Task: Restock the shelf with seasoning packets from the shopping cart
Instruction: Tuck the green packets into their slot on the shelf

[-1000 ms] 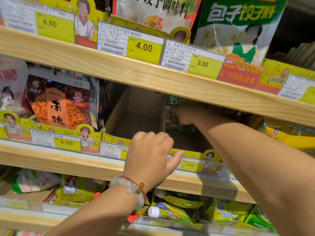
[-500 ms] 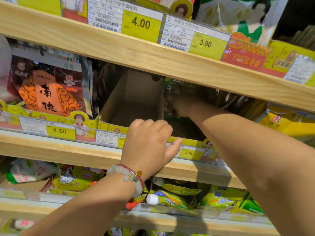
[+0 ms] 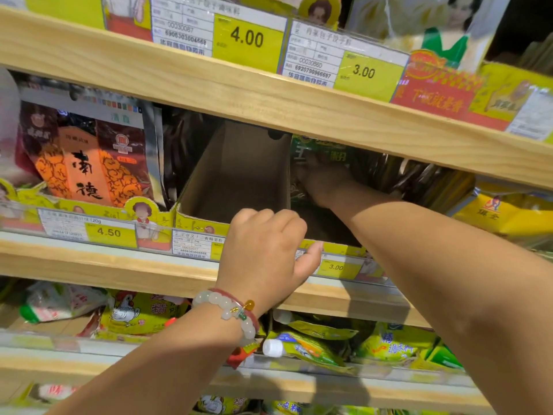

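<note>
Head view: the right hand [image 3: 324, 178] reaches deep at 1 o'clock, gripping dark green foil seasoning packets [image 3: 321, 151] inside the shelf bay. The left hand [image 3: 263, 250], fingers curled, holds the brown cardboard display box [image 3: 239, 175] by its front lip. Risk: headroom under the pale wooden shelf board [image 3: 269, 106] looks tight, so packets may snag or topple against the box wall.

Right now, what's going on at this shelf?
A person is restocking seasoning packets. The right hand reaches deep into the middle shelf, against a green packet at the back; its grip is too shadowed to judge. The left hand, wearing a bead bracelet, curls over the front edge of the cardboard display box, which looks mostly empty. An orange and brown packet stands to its left.
</note>
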